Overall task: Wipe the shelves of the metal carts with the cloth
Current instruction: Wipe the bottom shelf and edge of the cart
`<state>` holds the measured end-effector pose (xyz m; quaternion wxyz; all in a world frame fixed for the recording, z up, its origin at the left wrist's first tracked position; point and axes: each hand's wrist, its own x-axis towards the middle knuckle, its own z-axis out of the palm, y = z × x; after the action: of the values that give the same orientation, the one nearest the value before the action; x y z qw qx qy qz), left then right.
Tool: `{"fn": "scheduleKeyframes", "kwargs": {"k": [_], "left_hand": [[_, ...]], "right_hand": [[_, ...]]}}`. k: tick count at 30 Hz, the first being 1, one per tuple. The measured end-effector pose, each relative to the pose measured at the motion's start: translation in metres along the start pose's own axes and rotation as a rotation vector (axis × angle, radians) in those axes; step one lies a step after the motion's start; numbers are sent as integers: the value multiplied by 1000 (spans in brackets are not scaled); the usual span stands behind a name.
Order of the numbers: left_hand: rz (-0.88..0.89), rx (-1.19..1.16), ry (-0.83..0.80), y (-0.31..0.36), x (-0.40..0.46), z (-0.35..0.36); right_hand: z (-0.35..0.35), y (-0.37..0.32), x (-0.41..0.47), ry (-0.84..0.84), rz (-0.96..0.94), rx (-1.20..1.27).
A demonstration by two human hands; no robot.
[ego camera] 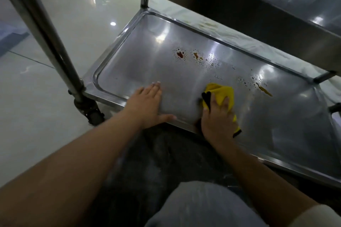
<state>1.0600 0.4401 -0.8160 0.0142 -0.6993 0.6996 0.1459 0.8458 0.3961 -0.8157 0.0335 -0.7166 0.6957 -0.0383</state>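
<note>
Lower shelf (140, 64) of metal cart, steel, raised rim; taken as landmark. Upright post (46, 29) and caster (94, 114) at its left near corner. Left hand (147, 106), fingers straight and flat, palm resting on shelf by the near rim, holding nothing. Yellow cloth (220, 91) with black trim, just right of left hand, bunched on shelf under right hand (217, 116), whose fingers press and curl over it. Brown spills (180, 55) and droplets toward the shelf's far side; another smear (263, 89) right of the cloth.
</note>
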Motion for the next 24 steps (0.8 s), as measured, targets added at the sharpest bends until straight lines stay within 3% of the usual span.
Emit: {"fn": "scheduleKeyframes", "kwargs": {"k": [4, 9, 14, 17, 24], "left_hand": [[-157, 184, -14, -64, -14, -23], [-513, 129, -46, -84, -24, -33], [-642, -82, 9, -97, -28, -21], [-647, -177, 77, -99, -26, -12], [-645, -249, 125, -100, -22, -6]], "right_hand": [[6, -48, 5, 40, -329, -59], [6, -84, 28, -60, -658, -50], [1, -68, 23, -97, -721, 80], [1, -83, 32, -180, -699, 15], [10, -212, 72, -331, -844, -95]]}}
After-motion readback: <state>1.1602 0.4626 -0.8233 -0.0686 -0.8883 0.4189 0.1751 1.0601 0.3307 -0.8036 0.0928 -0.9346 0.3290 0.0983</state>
